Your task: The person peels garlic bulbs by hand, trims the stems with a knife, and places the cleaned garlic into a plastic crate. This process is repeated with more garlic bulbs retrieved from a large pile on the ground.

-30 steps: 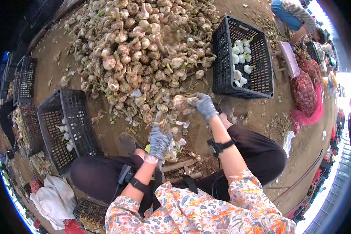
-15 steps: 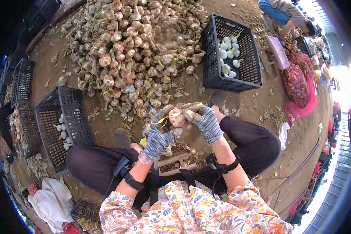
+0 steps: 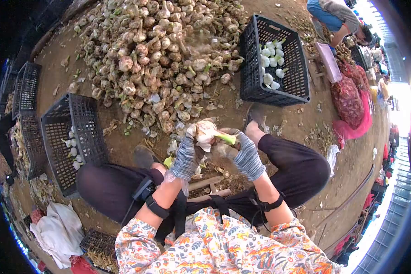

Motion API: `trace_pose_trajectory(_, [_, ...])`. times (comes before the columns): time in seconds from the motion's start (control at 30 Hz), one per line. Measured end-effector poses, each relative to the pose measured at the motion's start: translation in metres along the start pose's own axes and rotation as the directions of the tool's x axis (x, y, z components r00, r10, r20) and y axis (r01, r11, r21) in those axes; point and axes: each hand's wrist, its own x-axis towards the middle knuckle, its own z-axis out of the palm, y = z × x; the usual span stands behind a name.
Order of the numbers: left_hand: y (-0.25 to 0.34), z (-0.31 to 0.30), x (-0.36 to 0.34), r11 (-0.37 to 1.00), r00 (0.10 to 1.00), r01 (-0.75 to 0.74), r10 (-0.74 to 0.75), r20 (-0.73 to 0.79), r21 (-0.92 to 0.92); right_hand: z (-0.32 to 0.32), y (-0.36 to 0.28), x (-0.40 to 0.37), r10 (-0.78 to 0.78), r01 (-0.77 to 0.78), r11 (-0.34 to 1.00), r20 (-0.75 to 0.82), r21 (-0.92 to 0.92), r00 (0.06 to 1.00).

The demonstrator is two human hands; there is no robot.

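Gripping: left hand (image 3: 186,157) and right hand (image 3: 246,155), both in grey knit gloves, are closing on one garlic bulb (image 3: 204,132), with fingers curling onto it from either side.
Bulb: it is sitting between the two hands, in front of the knees, and its loose white skin is flaring open at the top.
Stem: a green stem stub (image 3: 226,138) is sticking out of the bulb toward the right hand and touching its fingertips.
Underfoot: husk scraps (image 3: 201,171) are lying on the dirt just below the hands.
Heap: a big heap (image 3: 160,59) of unpeeled garlic is spreading over the ground just beyond the hands.
Right side: a black crate (image 3: 253,68) is standing beside the heap, holding a few white bulbs (image 3: 270,61).
Left side: a second crate (image 3: 84,123) is tilting toward the knees, with a few pale bulbs inside.
Far right: another person (image 3: 335,16) is bending over, well apart, and a red mesh sack (image 3: 347,100) is lying nearby.
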Motion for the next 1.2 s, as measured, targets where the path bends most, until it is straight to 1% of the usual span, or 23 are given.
trace_pose_trajectory(0.1, [-0.005, 0.009, -0.003, 0.988, 0.996, -0.091, 0.091, 0.003, 0.126, 0.013, 0.001, 0.008, -0.044, 0.050, 0.998, -0.129, 0.044, 0.991])
trace_pose_trajectory(0.17, [-0.012, 0.013, -0.006, 0.989, 0.991, -0.132, 0.134, -0.027, 0.064, 0.018, 0.013, 0.011, -0.083, 0.094, 0.994, -0.191, 0.049, 0.978])
trace_pose_trajectory(0.23, [-0.011, 0.006, -0.012, 0.948, 0.990, -0.091, 0.118, -0.074, 0.304, 0.022, 0.018, 0.012, -0.066, 0.085, 0.995, -0.294, 0.053, 0.954])
trace_pose_trajectory(0.27, [-0.017, -0.003, -0.011, 0.936, 0.989, -0.101, 0.131, -0.066, 0.338, 0.023, 0.017, 0.009, -0.025, 0.055, 0.995, -0.304, 0.088, 0.952])
trace_pose_trajectory(0.37, [-0.030, -0.028, -0.003, 0.865, 0.981, -0.138, 0.187, -0.054, 0.482, 0.015, 0.013, 0.005, -0.040, 0.029, 0.998, -0.211, -0.056, 0.977])
trace_pose_trajectory(0.43, [-0.033, -0.027, 0.001, 0.873, 0.974, -0.170, 0.220, -0.059, 0.456, 0.009, 0.012, 0.004, -0.092, 0.064, 0.987, -0.190, -0.146, 0.977])
trace_pose_trajectory(0.5, [-0.016, -0.004, -0.006, 0.970, 0.996, -0.058, 0.072, -0.055, 0.237, 0.004, 0.010, 0.003, -0.103, 0.085, 0.983, -0.109, -0.161, 0.989])
trace_pose_trajectory(0.53, [-0.017, -0.008, -0.005, 0.933, 0.993, -0.067, 0.098, -0.072, 0.354, 0.002, 0.010, 0.002, -0.085, 0.067, 0.983, -0.095, -0.173, 0.992])
trace_pose_trajectory(0.57, [-0.018, -0.011, -0.004, 0.933, 0.992, -0.067, 0.099, -0.073, 0.353, 0.001, 0.012, 0.003, -0.085, 0.068, 0.983, -0.094, -0.173, 0.992])
trace_pose_trajectory(0.63, [-0.020, -0.011, -0.002, 0.955, 0.994, -0.062, 0.086, -0.071, 0.290, 0.001, 0.012, 0.003, -0.295, 0.260, 0.914, -0.070, -0.311, 0.953])
trace_pose_trajectory(0.67, [-0.019, -0.010, -0.001, 0.954, 0.994, -0.063, 0.087, -0.070, 0.292, -0.002, 0.008, 0.003, -0.297, 0.262, 0.914, -0.070, -0.310, 0.952])
trace_pose_trajectory(0.73, [-0.013, -0.006, -0.003, 0.974, 0.971, 0.221, -0.215, -0.104, 0.050, -0.007, -0.003, -0.001, -0.303, 0.276, 0.755, 0.056, -0.595, 0.951])
trace_pose_trajectory(0.77, [-0.004, -0.005, -0.004, 0.973, 0.970, 0.223, -0.216, -0.109, 0.056, -0.008, -0.002, -0.002, -0.303, 0.275, 0.760, 0.052, -0.589, 0.951])
trace_pose_trajectory(0.83, [0.012, -0.003, -0.003, 0.840, 0.848, 0.529, -0.518, -0.111, 0.119, -0.009, 0.005, -0.005, -0.312, 0.283, 0.777, 0.047, -0.562, 0.949])
trace_pose_trajectory(0.87, [-0.004, 0.001, 0.004, 0.882, 0.900, 0.395, -0.317, -0.298, 0.255, -0.009, 0.011, -0.006, -0.322, 0.274, 0.832, -0.017, -0.482, 0.947])
trace_pose_trajectory(0.9, [-0.008, -0.006, 0.007, 0.882, 0.900, 0.396, -0.318, -0.298, 0.255, -0.007, 0.016, -0.007, -0.321, 0.273, 0.832, -0.018, -0.483, 0.947])
trace_pose_trajectory(0.97, [-0.005, -0.003, 0.006, 0.889, 0.949, 0.294, -0.230, -0.214, 0.350, 0.003, 0.025, -0.006, -0.151, 0.049, 0.934, -0.265, -0.355, 0.952])
trace_pose_trajectory(1.0, [-0.005, 0.012, -0.009, 0.774, 0.978, -0.115, 0.199, -0.067, 0.622, 0.004, 0.031, -0.004, -0.066, -0.033, 0.955, -0.318, -0.294, 0.946])
trace_pose_trajectory(1.03, [-0.013, 0.009, -0.011, 0.785, 0.974, -0.152, 0.222, -0.044, 0.600, 0.004, 0.037, -0.002, -0.041, -0.062, 0.953, -0.329, -0.296, 0.943])
trace_pose_trajectory(1.1, [-0.056, -0.007, -0.007, 0.468, 0.757, -0.512, 0.643, 0.120, 0.720, 0.012, 0.033, -0.002, 0.114, -0.142, 0.988, -0.354, -0.053, 0.928])
trace_pose_trajectory(1.13, [-0.045, 0.016, -0.023, 0.344, 0.736, -0.454, 0.664, 0.129, 0.822, 0.015, 0.032, -0.004, 0.101, -0.106, 0.994, -0.353, 0.005, 0.930])
trace_pose_trajectory(1.17, [-0.037, 0.015, -0.023, 0.343, 0.739, -0.448, 0.662, 0.125, 0.826, 0.015, 0.032, -0.006, 0.107, -0.111, 0.994, -0.351, 0.010, 0.930])
trace_pose_trajectory(1.2, [-0.025, 0.010, -0.018, 0.358, 0.809, -0.432, 0.559, 0.181, 0.828, 0.014, 0.031, -0.008, 0.062, -0.089, 0.992, -0.261, -0.093, 0.963])
